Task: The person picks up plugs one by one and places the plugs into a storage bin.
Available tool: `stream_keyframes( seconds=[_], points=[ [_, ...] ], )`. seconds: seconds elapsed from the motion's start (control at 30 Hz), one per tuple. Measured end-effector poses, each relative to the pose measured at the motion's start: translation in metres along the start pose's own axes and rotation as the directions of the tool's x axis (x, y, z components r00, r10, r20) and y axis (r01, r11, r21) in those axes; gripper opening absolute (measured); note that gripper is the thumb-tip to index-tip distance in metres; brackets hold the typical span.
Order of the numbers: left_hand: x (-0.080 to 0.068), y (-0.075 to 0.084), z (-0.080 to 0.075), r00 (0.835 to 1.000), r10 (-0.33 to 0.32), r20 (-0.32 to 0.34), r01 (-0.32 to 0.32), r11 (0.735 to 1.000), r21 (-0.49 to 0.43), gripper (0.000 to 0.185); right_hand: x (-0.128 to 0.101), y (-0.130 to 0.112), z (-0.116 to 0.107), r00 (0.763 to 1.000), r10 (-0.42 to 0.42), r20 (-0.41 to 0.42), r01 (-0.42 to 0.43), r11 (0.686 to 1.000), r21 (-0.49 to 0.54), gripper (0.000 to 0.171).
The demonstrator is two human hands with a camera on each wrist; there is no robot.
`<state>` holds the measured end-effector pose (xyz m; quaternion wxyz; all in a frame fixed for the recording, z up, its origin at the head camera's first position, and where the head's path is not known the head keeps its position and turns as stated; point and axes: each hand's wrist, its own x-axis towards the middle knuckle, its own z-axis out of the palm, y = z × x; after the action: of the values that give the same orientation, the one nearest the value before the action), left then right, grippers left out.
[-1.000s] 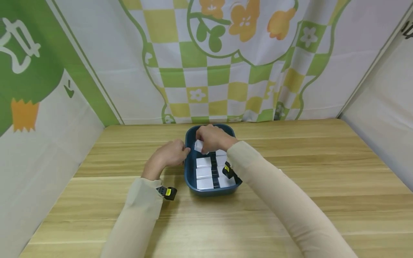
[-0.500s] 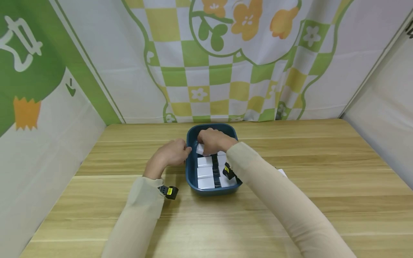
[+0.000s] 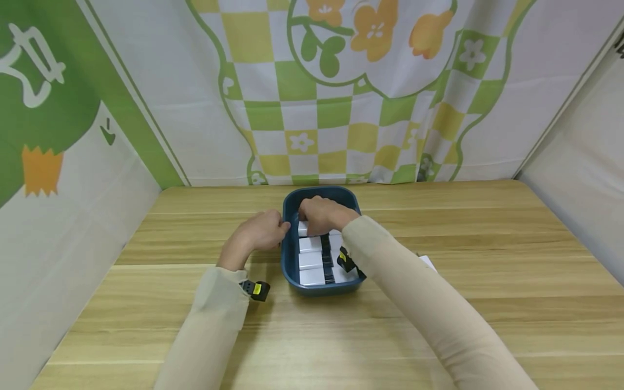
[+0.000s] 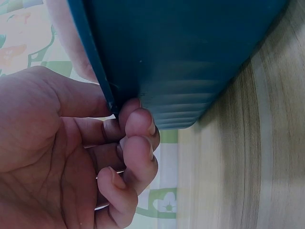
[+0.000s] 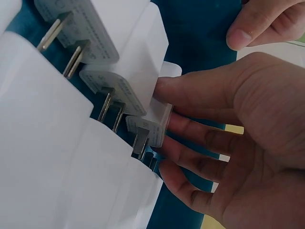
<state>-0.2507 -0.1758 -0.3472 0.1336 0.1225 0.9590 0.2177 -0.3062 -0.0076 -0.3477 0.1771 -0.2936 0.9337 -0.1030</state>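
A dark blue plastic bin [image 3: 322, 291] stands on the table and holds two columns of white plug chargers [image 3: 311, 261], their metal prongs facing each other along the middle. My left hand [image 3: 261, 230] pinches the bin's left rim between thumb and fingers, clearly seen in the left wrist view. Inside the far part of the bin, my right hand [image 3: 322, 215] holds a white charger [image 5: 155, 117] between thumb and fingers, at the far end of the left column. In the right wrist view its prongs point toward the opposite column. My right hand and sleeve partly cover the right column.
A small white object [image 3: 428, 262] lies on the wooden table [image 3: 487, 244], mostly hidden behind my right forearm. A patterned curtain [image 3: 331, 119] hangs along the table's back edge, with white cloth walls at both sides.
My right hand has lowered the charger, from tilted above the left column to down in line with the others. The left hand keeps its hold on the rim.
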Motion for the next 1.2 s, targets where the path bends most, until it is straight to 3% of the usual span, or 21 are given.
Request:
stream_keyframes(
  seconds=[0.33, 0.83, 1.2],
  points=[
    [0.0, 0.0, 0.0, 1.0, 0.007, -0.003, -0.007, 1.0, -0.008, 0.038, -0.002, -0.001, -0.001, 1.0, 0.001, 0.021, -0.001, 1.0, 0.013, 0.042],
    [-0.001, 0.002, -0.001, 1.0, -0.003, 0.003, 0.003, 1.0, 0.002, 0.039, -0.004, -0.002, -0.002, 0.999, -0.03, 0.027, 0.03, 1.0, 0.007, 0.038],
    [-0.001, 0.001, -0.001, 1.0, -0.001, 0.009, 0.001, 1.0, 0.004, 0.041, -0.02, -0.003, -0.02, 0.998, -0.068, 0.0, 0.068, 0.997, -0.022, 0.039]
  ],
)
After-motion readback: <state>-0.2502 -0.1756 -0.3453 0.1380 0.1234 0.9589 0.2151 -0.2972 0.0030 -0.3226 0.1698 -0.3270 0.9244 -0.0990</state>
